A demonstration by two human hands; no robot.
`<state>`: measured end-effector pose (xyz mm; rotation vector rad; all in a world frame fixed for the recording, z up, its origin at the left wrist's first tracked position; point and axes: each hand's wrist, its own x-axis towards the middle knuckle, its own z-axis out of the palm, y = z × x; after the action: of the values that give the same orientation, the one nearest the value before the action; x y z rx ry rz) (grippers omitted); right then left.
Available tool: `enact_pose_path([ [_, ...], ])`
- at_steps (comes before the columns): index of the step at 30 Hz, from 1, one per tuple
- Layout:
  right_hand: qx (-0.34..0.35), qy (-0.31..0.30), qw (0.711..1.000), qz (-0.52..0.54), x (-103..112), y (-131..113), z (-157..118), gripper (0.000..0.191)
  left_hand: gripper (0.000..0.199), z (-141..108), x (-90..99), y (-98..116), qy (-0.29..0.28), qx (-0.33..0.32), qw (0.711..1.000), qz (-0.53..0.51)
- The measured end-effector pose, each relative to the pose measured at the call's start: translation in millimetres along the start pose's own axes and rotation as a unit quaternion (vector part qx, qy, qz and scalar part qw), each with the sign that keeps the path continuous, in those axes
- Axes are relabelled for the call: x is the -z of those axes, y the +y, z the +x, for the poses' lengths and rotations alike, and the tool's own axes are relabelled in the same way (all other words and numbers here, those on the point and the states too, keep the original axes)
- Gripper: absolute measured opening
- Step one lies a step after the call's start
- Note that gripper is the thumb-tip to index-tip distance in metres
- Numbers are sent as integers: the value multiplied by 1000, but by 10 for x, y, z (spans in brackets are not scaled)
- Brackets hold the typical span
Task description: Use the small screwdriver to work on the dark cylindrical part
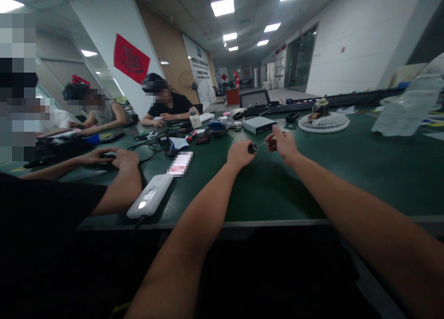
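My left hand (239, 155) is closed around a small black round part (252, 148), whose open-looking end faces right. A thin metal rod (262, 144) spans the gap between this part and my right hand (283, 145). The fingers of my right hand are curled in a pinch at the rod's other end; what they grip there is mostly hidden. Both hands are above the green tabletop (277, 194). Just behind them lies a silver metal box (259, 124) with a dark front, like a disc drive.
A white fan grille (324, 123) with a motor stands behind right, near a plastic-wrapped object (398, 111). Cables (156, 143), a phone (180, 164) and a white power bank-like device (151, 196) lie left. A co-worker's hands (114, 157) work close by on the left.
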<state>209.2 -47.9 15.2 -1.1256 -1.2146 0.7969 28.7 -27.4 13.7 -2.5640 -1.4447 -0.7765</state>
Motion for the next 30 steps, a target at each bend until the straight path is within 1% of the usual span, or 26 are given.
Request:
enact_pose_path([
  [4, 17, -5, 1000, -15, 0, -2, -7, 62, 27, 4, -3, -4, -6, -5, 1000, -2],
  [6, 14, -7, 999, -29, 0, -7, -11, 61, 27, 5, 0, -5, -13, -7, 1000, -3],
  [10, -6, -4, 1000, -11, -3, -18, -12, 61, 27, 5, -1, -11, -9, -6, 1000, -2],
  [12, 0, 0, 1000, -4, -4, -19, -9, 62, 27, 7, -6, -16, -6, -7, 1000, -5],
  [17, 8, 4, 1000, -26, -2, 1, 2, 62, 27, 16, -28, -25, -5, -17, 1000, -7],
  [20, 6, -1, 1000, -2, -7, 6, 1, 61, 26, 21, -32, -31, -5, -17, 1000, -3],
  [24, 27, 1, 1000, -13, -13, 4, -3, 57, 26, 18, -26, -34, -7, -16, 1000, -7],
  [28, 5, -22, 1000, -3, -16, 6, -4, 55, 27, 11, -16, -17, -11, -12, 1000, -4],
  [30, 6, -17, 1000, 7, -13, 7, -3, 53, 28, 9, -9, -6, -12, -6, 1000, -5],
])
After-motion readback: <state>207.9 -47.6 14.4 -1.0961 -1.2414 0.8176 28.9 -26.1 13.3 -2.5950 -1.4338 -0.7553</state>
